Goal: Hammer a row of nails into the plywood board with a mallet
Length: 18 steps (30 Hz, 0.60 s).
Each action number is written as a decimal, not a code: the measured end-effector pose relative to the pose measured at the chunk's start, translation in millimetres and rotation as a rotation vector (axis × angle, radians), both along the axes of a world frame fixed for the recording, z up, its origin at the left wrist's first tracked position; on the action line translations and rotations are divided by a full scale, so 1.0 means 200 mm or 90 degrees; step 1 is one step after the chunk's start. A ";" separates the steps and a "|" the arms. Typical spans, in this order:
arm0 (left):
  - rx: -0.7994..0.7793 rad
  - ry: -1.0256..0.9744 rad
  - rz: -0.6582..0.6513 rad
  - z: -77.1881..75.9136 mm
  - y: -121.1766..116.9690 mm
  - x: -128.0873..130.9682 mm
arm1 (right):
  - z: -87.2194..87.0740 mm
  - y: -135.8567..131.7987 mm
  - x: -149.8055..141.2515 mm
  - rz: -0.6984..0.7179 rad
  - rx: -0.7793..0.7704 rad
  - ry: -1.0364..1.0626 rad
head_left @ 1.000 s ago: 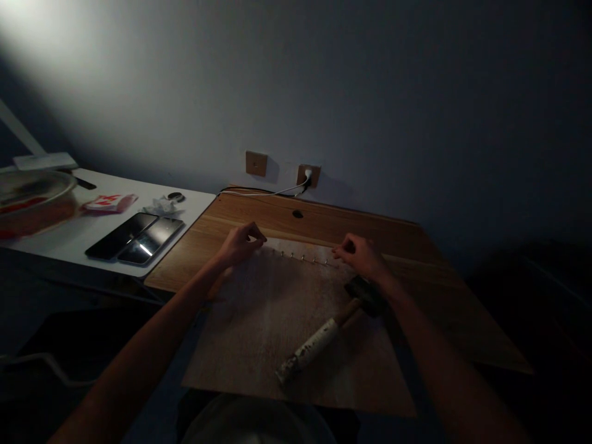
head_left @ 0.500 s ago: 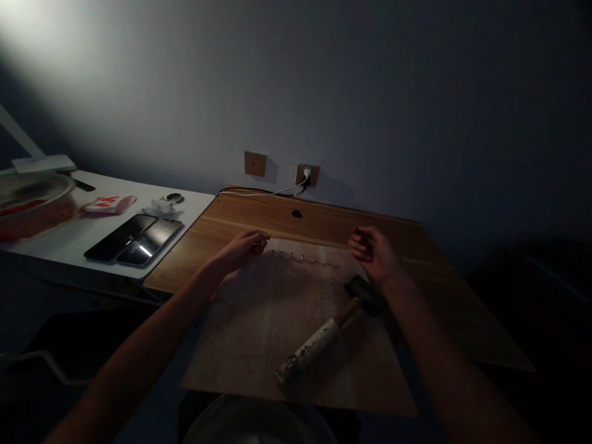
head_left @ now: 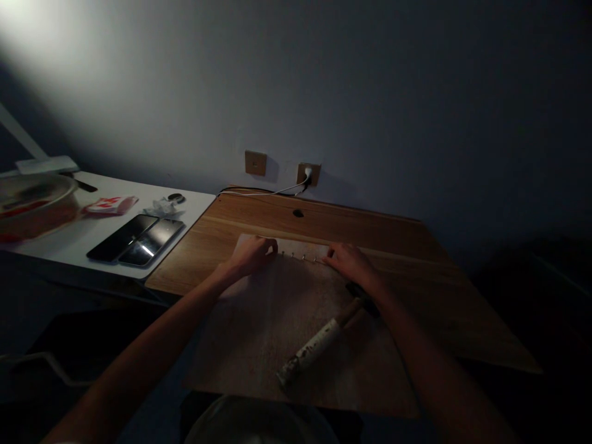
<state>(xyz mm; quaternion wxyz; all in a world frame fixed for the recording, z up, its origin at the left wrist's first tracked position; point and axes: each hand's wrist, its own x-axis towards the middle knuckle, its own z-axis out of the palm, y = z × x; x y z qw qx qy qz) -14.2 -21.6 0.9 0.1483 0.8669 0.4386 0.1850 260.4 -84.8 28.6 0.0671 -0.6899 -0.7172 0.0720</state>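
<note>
A row of small shiny nails (head_left: 304,257) stands near the far edge of a thin wooden board (head_left: 259,333). At the row's left end is my left hand (head_left: 257,254), thumb and fingers closed together. My right hand (head_left: 349,261) is closed in a pinch at the right end. Their fingertips cover the spots where the end nails stood, so what they grip is hidden. A hammer (head_left: 319,341) with a dark head and a worn white handle lies diagonally across the board. Its head is partly behind my right forearm.
The board rests on a wooden table (head_left: 370,225) against the wall. A white table (head_left: 111,185) adjoins on the left, carrying two phones (head_left: 150,242), a red-and-white packet (head_left: 111,205), crumpled plastic (head_left: 163,207) and a clear tub (head_left: 37,206). Cables run to a wall socket (head_left: 309,174).
Both hands loosened and drew back from the row, the right one lifting further. Now they have come inward and closed at the row's two ends. The hammer has stayed in place.
</note>
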 end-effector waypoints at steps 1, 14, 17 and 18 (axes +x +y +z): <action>0.005 -0.003 0.000 0.00 0.00 0.00 | 0.00 0.00 0.00 0.006 0.000 -0.003; -0.550 -0.592 0.048 0.10 0.04 0.06 | 0.12 -0.02 0.00 -0.060 0.059 0.779; -0.663 -0.640 0.024 0.09 0.03 0.05 | 0.16 -0.04 -0.02 -0.071 -0.013 1.034; -0.662 -0.627 0.019 0.07 0.03 0.05 | 0.16 -0.04 -0.03 -0.072 -0.022 1.053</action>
